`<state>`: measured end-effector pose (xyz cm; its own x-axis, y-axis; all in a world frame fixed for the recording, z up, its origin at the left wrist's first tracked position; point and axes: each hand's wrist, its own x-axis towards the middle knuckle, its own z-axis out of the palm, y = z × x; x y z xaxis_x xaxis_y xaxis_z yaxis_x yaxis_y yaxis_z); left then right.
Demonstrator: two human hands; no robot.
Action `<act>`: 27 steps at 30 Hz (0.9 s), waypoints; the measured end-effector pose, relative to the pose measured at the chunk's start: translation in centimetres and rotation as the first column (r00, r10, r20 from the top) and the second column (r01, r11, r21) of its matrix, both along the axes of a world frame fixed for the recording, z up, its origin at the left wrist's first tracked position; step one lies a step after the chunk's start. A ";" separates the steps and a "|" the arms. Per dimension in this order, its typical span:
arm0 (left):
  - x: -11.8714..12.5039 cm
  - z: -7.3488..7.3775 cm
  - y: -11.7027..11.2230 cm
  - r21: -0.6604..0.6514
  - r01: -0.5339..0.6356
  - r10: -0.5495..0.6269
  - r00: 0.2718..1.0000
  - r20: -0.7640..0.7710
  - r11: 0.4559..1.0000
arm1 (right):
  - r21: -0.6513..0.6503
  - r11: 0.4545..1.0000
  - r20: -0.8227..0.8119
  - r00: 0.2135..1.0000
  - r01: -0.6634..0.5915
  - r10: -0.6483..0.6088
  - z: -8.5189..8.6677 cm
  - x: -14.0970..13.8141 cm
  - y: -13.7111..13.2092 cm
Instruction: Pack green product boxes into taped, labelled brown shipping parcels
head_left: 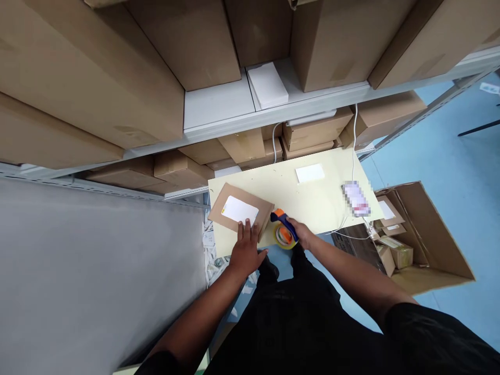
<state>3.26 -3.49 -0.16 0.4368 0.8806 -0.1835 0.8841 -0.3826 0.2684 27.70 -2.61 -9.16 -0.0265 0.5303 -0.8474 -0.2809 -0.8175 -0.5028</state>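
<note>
Head view, left hand: the left hand [246, 250] lies flat with its fingers spread, pressing on the near edge of a flat cardboard parcel [266, 213].
Right hand: the right hand [301, 233] is closed round the blue handle of an orange tape dispenser [283, 234], just right of the parcel.
Parcel: it sits at the near left corner of a pale yellow table [324, 203].
On the table: a white card [310, 173] lies towards the back. A blurred device [355, 199] on a white cable [354, 135] lies to the right, well apart from both hands.
Around: shelving [234, 112] with brown cartons [97, 78] rises behind. An open carton [429, 229] of small boxes stands on the floor to the right.
Writing: the parcel's white label [239, 210] is probably printed, but it is too small to read.
</note>
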 end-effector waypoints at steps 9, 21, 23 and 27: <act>-5.4 1.4 8.7 0.026 -0.104 0.107 0.937 -0.332 0.994 | -0.021 0.977 0.155 0.965 -0.213 0.213 2.4 2.1 13.0; -4.1 0.8 7.3 0.004 -0.121 0.115 0.932 -0.344 0.993 | -0.077 0.939 0.079 0.937 -0.335 0.341 2.8 0.2 -4.4; -3.7 0.8 7.0 -0.011 -0.115 0.104 0.935 -0.340 0.993 | -0.054 0.842 0.150 0.829 -0.537 0.539 3.2 -2.2 -3.5; -3.2 0.8 6.7 -0.036 -0.136 0.116 0.934 -0.337 0.990 | -0.049 0.297 0.524 0.229 -0.954 0.821 5.4 -9.5 0.7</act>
